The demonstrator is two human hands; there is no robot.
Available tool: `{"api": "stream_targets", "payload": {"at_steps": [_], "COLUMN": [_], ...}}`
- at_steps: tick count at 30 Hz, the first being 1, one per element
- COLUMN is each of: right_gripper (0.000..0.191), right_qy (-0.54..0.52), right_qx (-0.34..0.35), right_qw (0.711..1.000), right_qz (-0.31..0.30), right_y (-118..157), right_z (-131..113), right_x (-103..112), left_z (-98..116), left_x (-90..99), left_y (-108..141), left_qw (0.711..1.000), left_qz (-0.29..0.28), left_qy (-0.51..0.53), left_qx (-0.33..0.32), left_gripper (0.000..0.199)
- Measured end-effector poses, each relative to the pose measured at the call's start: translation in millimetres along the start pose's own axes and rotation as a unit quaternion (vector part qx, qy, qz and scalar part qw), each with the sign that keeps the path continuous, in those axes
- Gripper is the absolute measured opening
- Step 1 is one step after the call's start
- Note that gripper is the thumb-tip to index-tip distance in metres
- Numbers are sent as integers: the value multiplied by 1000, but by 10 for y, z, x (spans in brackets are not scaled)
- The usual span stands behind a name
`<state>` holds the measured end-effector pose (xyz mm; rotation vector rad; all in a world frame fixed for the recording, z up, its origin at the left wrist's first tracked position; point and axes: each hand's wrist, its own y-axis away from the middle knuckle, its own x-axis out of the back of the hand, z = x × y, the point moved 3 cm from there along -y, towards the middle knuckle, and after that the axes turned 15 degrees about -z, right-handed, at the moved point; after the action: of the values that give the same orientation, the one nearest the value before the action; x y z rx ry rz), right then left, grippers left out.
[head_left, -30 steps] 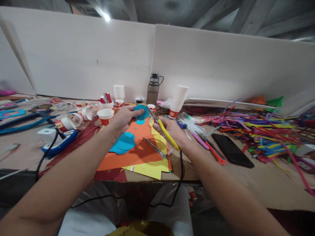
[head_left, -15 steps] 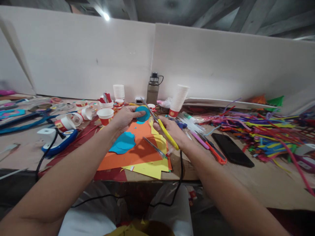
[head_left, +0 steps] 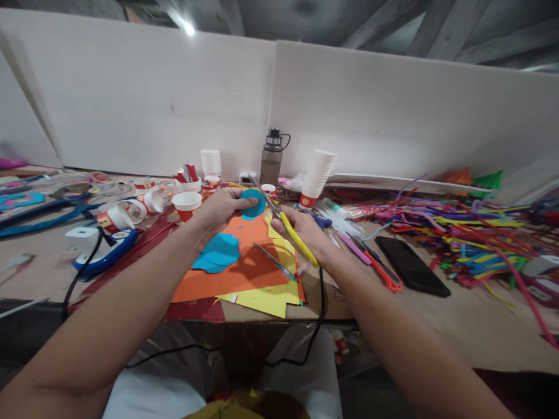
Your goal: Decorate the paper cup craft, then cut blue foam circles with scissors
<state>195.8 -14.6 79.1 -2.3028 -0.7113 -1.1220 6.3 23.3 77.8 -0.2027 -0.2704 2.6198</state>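
Note:
Between the thumb and fingers of my left hand point(head_left: 225, 206) is a round blue paper disc point(head_left: 254, 208). My right hand point(head_left: 303, 230) grips yellow-handled scissors point(head_left: 299, 240), whose metal blades point up and away beside the disc's right edge. Whether the blades touch the paper I cannot tell. Below my hands lie blue paper cut-outs point(head_left: 220, 251) on an orange sheet point(head_left: 244, 279), with yellow paper point(head_left: 262, 299) under and beside it. A pen point(head_left: 275, 262) rests across the orange and yellow sheets.
Paper cups point(head_left: 187, 203) stand and lie to the left, near a blue-and-white power strip point(head_left: 107, 256). Behind are a bottle point(head_left: 271, 157) and a tall cup stack point(head_left: 318, 177). Rightward lie a red cutter point(head_left: 384, 272), a black phone point(head_left: 413, 266) and a pile of pipe cleaners point(head_left: 471, 233).
Very little differs. The scissor blades have shifted slightly beside the blue disc, and both hands keep nearly the same place and hold.

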Motion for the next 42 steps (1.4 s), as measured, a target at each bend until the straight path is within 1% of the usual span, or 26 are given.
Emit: {"api": "stream_targets", "payload": {"at_steps": [4, 11, 16, 21, 28, 30, 33, 35, 37, 39, 41, 42], "right_gripper": [46, 45, 45, 43, 38, 38, 36, 35, 34, 34, 39, 42], "right_qy": [-3, -10, -7, -4, 16, 8, -11, -29, -68, -135, -209, -240], "right_qx": [-3, -26, -18, -16, -35, -28, -28, -37, -42, -37, -19, -4], "right_qw": [1000, 1000, 1000, 1000, 999, 999, 999, 999, 997, 987, 971, 964], "right_qz": [-8, -13, -9, -11, -28, -30, -34, -18, 24, 75, 111, 118], "right_y": [8, 26, 26, 29, 16, 17, 27, 32, 29, 15, -10, -25], "right_z": [1, 1, -8, -35, 9, 41, 86, 110, 134, 161, 187, 193], "right_x": [-4, -8, -5, 7, -2, 13, 63, 105, 136, 134, 92, 62], "left_z": [22, 46, 64, 85, 70, 75, 81, 79, 76, 74, 64, 50], "left_x": [9, 35, 33, 56, 171, 246, 389, 459, 465, 384, 231, 142], "left_y": [1, 12, 18, 27, 9, 3, -11, -17, -14, -7, -3, -5], "left_qw": [1000, 1000, 999, 997, 991, 990, 992, 993, 991, 987, 977, 970], "left_qz": [-4, -11, -16, -16, -15, 3, 44, 67, 76, 64, 25, 0], "left_qy": [-7, -15, -27, -65, -135, -138, -116, -100, -107, -148, -213, -243], "left_qx": [3, 10, 13, 23, 17, 11, 7, 9, 13, 14, 20, 25], "left_gripper": [21, 23, 19, 22, 23, 24, 27, 28, 27, 25, 20, 16]}}
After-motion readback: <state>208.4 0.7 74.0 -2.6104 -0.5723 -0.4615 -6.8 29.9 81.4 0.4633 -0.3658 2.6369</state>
